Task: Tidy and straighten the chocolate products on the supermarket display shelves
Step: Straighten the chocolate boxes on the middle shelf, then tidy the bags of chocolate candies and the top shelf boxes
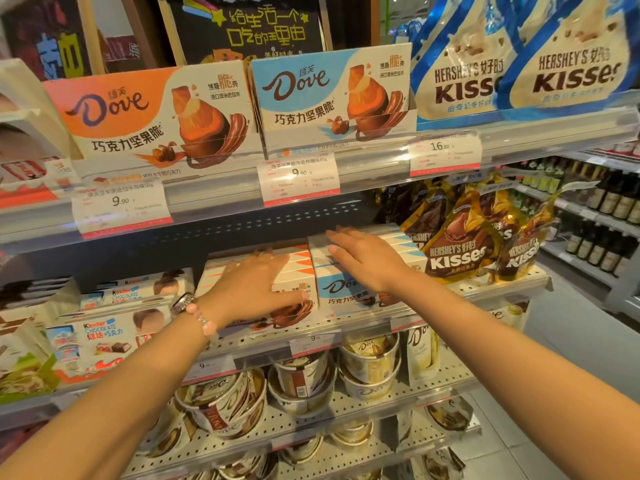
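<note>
While pressing flat left hand (258,284) on orange Dove boxes (277,271), am laying spread right hand (367,259) on blue boxes (349,268); both stacks nearly squared, tubs (304,379) below looking jumbled.

Hershey's Kisses bags (568,57) cropped at top edge

You are looking at a warmly lit, fairly bright scene with an orange-yellow cast. Light comes from above: the clear shelf-edge strip (554,128) carries pale glare, and the back of the middle shelf (242,230) sits in deep shadow. Straight shelf lines bow toward the edges from the wide lens. The price tags (121,206) read soft and smeared, and the far corners blur.
</note>
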Demonstrator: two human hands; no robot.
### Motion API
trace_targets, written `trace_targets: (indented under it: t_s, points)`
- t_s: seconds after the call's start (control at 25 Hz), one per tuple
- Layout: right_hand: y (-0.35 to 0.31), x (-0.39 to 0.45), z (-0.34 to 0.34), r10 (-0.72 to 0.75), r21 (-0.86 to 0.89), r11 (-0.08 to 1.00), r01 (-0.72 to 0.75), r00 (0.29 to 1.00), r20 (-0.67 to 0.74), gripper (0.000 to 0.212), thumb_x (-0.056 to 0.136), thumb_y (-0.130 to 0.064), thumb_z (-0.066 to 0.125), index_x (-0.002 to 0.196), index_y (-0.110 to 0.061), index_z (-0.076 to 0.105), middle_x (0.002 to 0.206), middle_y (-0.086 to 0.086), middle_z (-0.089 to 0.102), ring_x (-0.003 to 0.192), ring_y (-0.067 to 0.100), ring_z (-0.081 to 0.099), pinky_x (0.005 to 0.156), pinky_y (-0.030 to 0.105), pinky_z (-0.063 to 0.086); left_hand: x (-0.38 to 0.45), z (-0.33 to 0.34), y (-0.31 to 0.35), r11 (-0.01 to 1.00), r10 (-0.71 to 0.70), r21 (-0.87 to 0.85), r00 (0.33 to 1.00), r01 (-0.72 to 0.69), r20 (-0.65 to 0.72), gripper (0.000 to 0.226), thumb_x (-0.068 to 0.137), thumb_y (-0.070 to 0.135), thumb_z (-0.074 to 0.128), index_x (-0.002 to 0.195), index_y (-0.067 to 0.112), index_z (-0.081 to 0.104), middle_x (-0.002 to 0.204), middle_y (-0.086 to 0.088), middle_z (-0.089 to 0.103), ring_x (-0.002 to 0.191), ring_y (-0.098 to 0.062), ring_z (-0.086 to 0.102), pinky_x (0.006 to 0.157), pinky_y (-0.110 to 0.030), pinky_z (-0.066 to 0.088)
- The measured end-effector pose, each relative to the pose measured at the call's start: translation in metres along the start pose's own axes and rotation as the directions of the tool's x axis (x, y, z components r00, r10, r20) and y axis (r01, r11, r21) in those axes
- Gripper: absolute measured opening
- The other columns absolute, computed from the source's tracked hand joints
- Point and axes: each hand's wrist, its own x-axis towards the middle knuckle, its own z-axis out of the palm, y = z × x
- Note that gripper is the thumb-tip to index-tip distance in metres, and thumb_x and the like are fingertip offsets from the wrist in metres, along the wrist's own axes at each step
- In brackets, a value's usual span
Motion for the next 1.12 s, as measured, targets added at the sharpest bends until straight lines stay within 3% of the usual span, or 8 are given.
trace_targets:
  t_s: [0.16,0.36,0.52,0.72,0.84,0.92,1.04,1.12]
  points:
    - [0.014,-0.022,-0.020,-0.083,0.118,0.984,0.131,0.935,-0.345,0.027,0.090,-0.017,0.054,0.114,-0.008,0.061,0.110,0.008,0.062,0.104,0.025,0.057,0.085,0.039,0.045,0.007,-0.006,0.028,0.981,0.018,-0.179,0.953,-0.075,-0.304,0.040,0.083,0.049,0.056,0.114,0.023,0.058,0.113,0.002,0.060,0.104,-0.016,0.055,0.086,-0.037,0.047]
    - [0.075,-0.061,-0.058,-0.113,0.022,0.989,0.144,0.856,-0.504,0.015,0.081,-0.011,0.062,0.095,-0.008,0.066,0.087,0.004,0.064,0.083,0.023,0.061,0.072,0.034,0.045,0.045,-0.005,0.100,0.890,-0.008,-0.422,0.919,-0.173,-0.394,0.004,0.082,0.026,0.065,0.082,0.022,0.065,0.082,0.003,0.067,0.078,-0.011,0.062,0.072,-0.024,0.051]
    - [0.142,-0.094,-0.083,-0.099,-0.052,0.995,0.085,0.787,-0.609,0.019,0.079,-0.011,0.064,0.098,-0.007,0.065,0.092,0.008,0.061,0.088,0.025,0.058,0.076,0.037,0.044,0.090,0.005,0.168,0.759,-0.063,-0.622,0.929,-0.192,-0.364,0.017,0.077,0.010,0.068,0.076,0.027,0.064,0.076,0.001,0.066,0.069,-0.011,0.059,0.062,-0.011,0.045]
    - [0.234,-0.127,-0.103,0.080,0.078,0.996,-0.034,0.672,-0.736,0.052,0.075,-0.021,0.074,0.118,-0.003,0.049,0.117,0.014,0.051,0.111,0.028,0.048,0.092,0.043,0.042,0.151,0.027,0.227,0.752,-0.125,-0.651,0.945,-0.109,-0.303,0.047,0.070,0.017,0.080,0.110,0.015,0.056,0.103,-0.001,0.061,0.095,-0.013,0.058,0.076,-0.021,0.045]
    - [0.271,-0.136,-0.107,0.223,0.265,0.963,-0.046,0.690,-0.688,0.073,0.071,-0.034,0.078,0.128,-0.013,0.037,0.121,0.002,0.041,0.113,0.016,0.042,0.097,0.034,0.038,0.171,0.036,0.239,0.760,-0.172,-0.650,0.964,-0.002,-0.204,0.063,0.064,0.020,0.085,0.118,0.010,0.053,0.109,-0.006,0.063,0.100,-0.018,0.060,0.085,-0.031,0.050]
    - [0.292,-0.133,-0.109,0.333,0.409,0.907,-0.101,0.765,-0.551,0.089,0.065,-0.046,0.078,0.135,-0.021,0.028,0.121,-0.005,0.040,0.113,0.013,0.042,0.097,0.030,0.036,0.176,0.039,0.245,0.783,-0.208,-0.620,0.963,0.060,-0.170,0.065,0.062,0.023,0.086,0.118,0.010,0.055,0.105,-0.003,0.066,0.099,-0.018,0.063,0.087,-0.035,0.052]
    - [0.316,-0.119,-0.111,0.378,0.532,0.817,-0.222,0.903,-0.205,0.098,0.057,-0.045,0.083,0.136,-0.025,0.029,0.112,-0.010,0.047,0.109,0.011,0.047,0.089,0.028,0.039,0.178,0.039,0.253,0.713,-0.220,-0.699,0.964,0.054,-0.149,0.035,0.064,0.014,0.084,0.091,0.021,0.064,0.075,0.015,0.069,0.079,-0.007,0.069,0.071,-0.021,0.056]
    - [0.324,-0.111,-0.108,0.334,0.486,0.832,-0.266,0.941,-0.057,0.091,0.056,-0.039,0.087,0.131,-0.023,0.038,0.110,-0.011,0.051,0.106,0.011,0.051,0.088,0.028,0.043,0.180,0.037,0.255,0.667,-0.245,-0.738,0.965,0.103,-0.088,0.029,0.067,0.015,0.082,0.086,0.025,0.063,0.079,0.015,0.069,0.075,-0.002,0.067,0.072,-0.026,0.057]
